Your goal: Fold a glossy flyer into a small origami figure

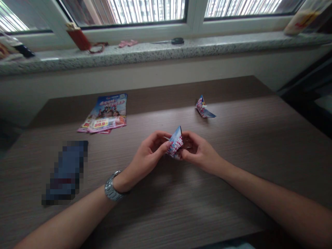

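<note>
A folded piece of printed paper (176, 142), blue with red and white lettering, is held between both hands above the middle of the table. My left hand (153, 151) grips its left side, the thumb on the front face. On the other side, my right hand (199, 152) holds the lower right edge with thumb and curled fingers. The paper comes to a point at the top. A second folded paper shape (203, 108) in similar colours stands on the table beyond my right hand.
Printed flyers (109, 114) lie in a stack at the back left of the wooden table (249, 138). Nearer, at the left, is a pixelated dark object (66, 171). The stone windowsill (145, 53) bears scissors (177, 40), a red case (80, 38) and small pink items.
</note>
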`<state>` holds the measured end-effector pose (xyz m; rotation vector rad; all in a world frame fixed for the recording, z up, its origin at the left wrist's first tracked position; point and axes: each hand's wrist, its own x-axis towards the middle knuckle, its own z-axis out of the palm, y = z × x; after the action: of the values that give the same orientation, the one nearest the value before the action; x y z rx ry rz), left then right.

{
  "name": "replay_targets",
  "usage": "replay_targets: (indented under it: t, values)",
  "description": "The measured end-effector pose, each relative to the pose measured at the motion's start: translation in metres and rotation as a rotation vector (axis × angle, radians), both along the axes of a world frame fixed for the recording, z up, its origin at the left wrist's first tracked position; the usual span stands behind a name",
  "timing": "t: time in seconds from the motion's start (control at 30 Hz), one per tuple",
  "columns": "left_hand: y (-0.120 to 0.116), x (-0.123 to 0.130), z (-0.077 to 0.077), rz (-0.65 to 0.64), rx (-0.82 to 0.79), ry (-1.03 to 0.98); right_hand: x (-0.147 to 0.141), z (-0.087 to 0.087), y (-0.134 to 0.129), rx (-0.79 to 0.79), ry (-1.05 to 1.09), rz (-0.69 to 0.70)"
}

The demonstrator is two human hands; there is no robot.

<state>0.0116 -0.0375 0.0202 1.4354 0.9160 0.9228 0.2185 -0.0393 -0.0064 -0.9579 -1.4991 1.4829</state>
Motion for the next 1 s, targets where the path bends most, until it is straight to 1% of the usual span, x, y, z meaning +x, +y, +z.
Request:
replay_targets:
  t: [0.27, 0.5, 0.77, 1.0]
  values:
    - [0.0002, -0.0013, -0.0045, 0.015, -0.025, -0.028, 0.0012, 0.0043, -0.0006, 0.009, -0.035, -0.002]
    - [0.0009, -0.0005, -0.0053, 0.044, -0.004, -0.018, 0.0009, 0.0034, 0.0003, -0.023, -0.001, 0.018]
    - [-0.0004, 0.0004, -0.0052, 0.013, -0.032, -0.027, 0.0, -0.0018, 0.0007, 0.017, -0.041, 0.0]
    - [-0.0008, 0.0008, -0.004, 0.017, -0.022, -0.016, 0.0005, 0.0028, 0.0012, 0.009, -0.046, 0.002]
